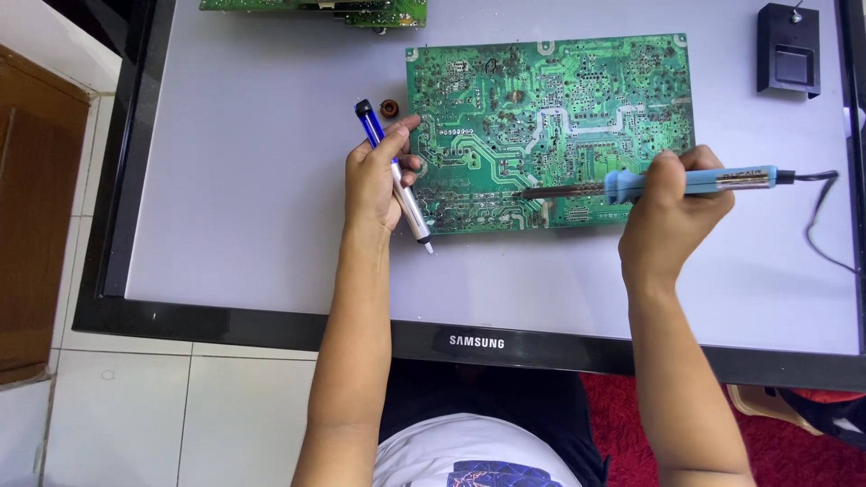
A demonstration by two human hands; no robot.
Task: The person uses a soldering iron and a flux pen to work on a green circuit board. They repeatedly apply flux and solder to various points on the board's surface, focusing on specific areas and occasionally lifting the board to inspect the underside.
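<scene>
Pale grey flat screen panel (253, 225) as counter over white floor tiles (135, 406), green circuit board (550, 126) on top, left hand (374, 180) gripping desoldering pump (392, 167), right hand (672, 212) clutching blue soldering iron (686, 183).

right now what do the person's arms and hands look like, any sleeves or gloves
Both forearms are bare right up to the bottom edge of the view: no sleeves showing, no gloves, no watch or rings visible on the left hand or the right hand. Fingers are uncovered.
</scene>
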